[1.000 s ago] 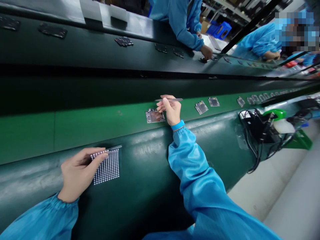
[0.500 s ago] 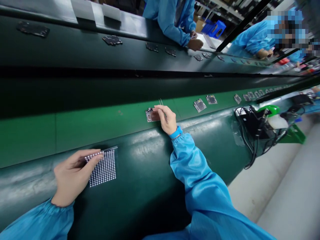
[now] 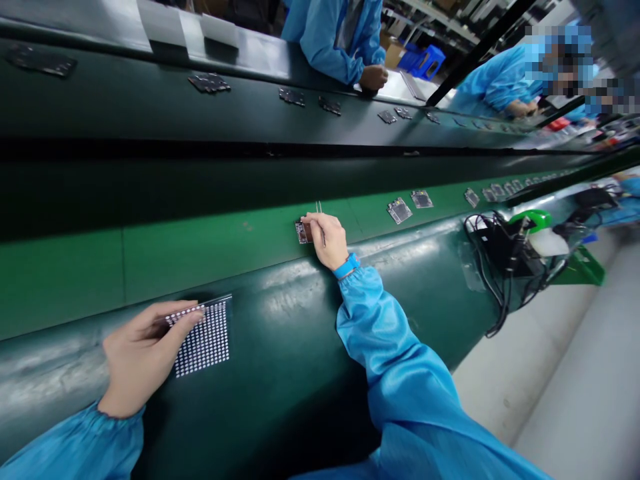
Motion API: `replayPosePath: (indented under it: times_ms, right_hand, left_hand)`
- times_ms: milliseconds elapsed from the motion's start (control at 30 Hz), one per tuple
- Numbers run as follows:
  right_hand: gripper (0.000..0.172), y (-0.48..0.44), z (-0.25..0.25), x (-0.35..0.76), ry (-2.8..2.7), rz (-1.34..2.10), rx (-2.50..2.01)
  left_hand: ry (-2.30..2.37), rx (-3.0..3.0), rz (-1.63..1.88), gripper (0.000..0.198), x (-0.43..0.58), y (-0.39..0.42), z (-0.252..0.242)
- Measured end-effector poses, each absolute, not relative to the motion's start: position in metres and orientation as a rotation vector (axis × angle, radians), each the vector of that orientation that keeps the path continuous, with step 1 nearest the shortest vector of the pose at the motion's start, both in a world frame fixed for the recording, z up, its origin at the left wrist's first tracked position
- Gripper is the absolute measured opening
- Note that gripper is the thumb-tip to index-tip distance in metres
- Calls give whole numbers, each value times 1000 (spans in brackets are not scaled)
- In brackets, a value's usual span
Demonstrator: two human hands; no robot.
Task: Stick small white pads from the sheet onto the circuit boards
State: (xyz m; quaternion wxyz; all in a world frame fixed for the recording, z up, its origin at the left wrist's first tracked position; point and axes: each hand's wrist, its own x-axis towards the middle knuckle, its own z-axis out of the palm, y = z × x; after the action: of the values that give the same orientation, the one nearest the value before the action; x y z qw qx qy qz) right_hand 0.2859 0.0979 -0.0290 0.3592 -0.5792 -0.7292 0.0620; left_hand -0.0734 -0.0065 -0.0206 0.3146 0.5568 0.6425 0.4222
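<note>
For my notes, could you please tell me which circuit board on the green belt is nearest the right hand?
The circuit board under the fingertips of the right hand; others lie clear.

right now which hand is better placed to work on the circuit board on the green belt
Probably the right hand: it grips tweezers directly at the circuit board on the green belt. The left hand lies farther off, on a dotted sheet.

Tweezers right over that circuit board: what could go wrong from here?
The tweezers in the right hand sit right at the small circuit board, so a slip could perhaps scratch it or knock it askew. The left hand rests on the dotted sheet and might shift or smudge it.
</note>
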Motion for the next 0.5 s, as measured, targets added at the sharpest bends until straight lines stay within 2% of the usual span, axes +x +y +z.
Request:
replayPosePath:
  times_ms: [267, 500]
  right_hand:
    - [26, 97, -26, 282, -1904, -3, -1563]
    - [25, 97, -28, 293, -1416, 212, -1532]
  left_hand:
    - [1710, 1477, 1120, 26, -74, -7, -22]
    - [1744, 1459, 1175, 21, -71, -7, -24]
